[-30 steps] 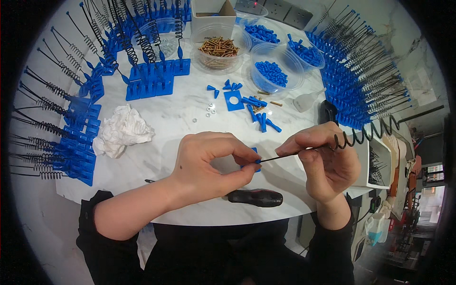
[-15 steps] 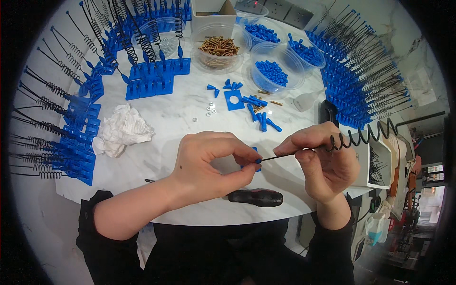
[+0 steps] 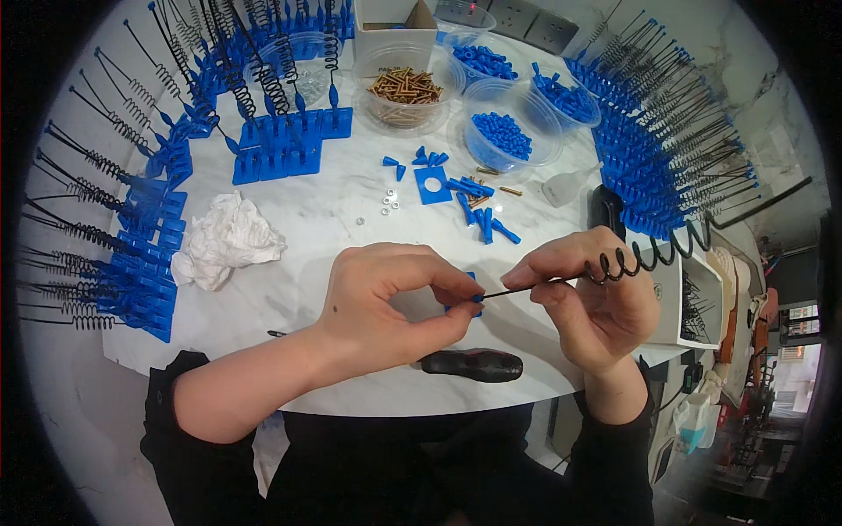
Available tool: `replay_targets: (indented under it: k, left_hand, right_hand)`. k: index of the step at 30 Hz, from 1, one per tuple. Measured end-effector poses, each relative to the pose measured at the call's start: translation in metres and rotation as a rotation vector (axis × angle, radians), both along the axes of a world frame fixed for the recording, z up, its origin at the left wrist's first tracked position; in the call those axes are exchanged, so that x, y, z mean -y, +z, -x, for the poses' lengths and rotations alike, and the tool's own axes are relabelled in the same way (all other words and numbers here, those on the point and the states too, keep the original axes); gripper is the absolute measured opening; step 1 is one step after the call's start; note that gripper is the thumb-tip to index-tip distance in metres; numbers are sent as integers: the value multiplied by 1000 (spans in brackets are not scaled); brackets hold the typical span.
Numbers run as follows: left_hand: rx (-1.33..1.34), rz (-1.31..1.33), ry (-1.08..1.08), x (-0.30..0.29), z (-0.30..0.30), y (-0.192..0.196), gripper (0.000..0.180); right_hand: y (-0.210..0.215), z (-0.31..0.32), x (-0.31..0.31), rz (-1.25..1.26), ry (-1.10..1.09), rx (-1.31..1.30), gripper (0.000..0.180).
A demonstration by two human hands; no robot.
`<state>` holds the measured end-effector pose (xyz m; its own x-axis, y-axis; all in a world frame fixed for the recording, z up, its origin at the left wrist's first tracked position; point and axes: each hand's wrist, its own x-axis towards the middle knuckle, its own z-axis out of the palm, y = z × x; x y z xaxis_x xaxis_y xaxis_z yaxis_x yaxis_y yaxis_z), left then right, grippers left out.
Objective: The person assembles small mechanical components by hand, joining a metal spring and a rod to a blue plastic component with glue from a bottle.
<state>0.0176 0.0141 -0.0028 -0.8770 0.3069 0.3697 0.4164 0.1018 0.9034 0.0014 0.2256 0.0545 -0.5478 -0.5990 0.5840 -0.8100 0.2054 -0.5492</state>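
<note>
left hand (image 3: 386, 302): fingers curled in, thumb and finger pinching a small blue cap (image 3: 474, 299) at the tip of the rod.
right hand (image 3: 588, 302): thumb and finger pressed together, pinching the thin straight end of the black spring rod (image 3: 614, 266).
black spring rod: held flat between both hands, just above the near edge of the white table (image 3: 316, 219). its coil part runs off to the right, past the right hand.
blue cap: touching the rod tip. i cannot tell if it is pushed all the way on.
done so far: lots of spring rods stand in blue bases (image 3: 140, 263) on the left and more blue bases with rods (image 3: 649, 167) on the right, so much of the work looks done.
left to do: loose blue pieces (image 3: 478, 210) lie in the middle, and tubs of blue caps (image 3: 504, 136) are not empty, so i think more rods are to come.
other things: a tub of brass screws (image 3: 405, 86) at the back, a crumpled white tissue (image 3: 226, 238) on the left, a black-handled tool (image 3: 469, 364) lying near the table edge under the hands.
</note>
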Motion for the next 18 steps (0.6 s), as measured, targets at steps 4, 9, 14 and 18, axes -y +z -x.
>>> replay_targets:
  k: [4,9,14,18]
  left_hand:
    - [-10,0,3,1,-2,-1,15]
    - [-1,7,2,1,-2,2,15]
    - [71,-17,-6,1,-1,2,15]
    - [86,-13,-8,2,-1,2,15]
  right_hand:
    - [-2,-2,2,30,12,-4,26]
    - [0,-1,1,18,14,-10,33]
    - [-1,1,0,-9,-11,-25,35]
    - [-3,1,2,32,-4,-13,31]
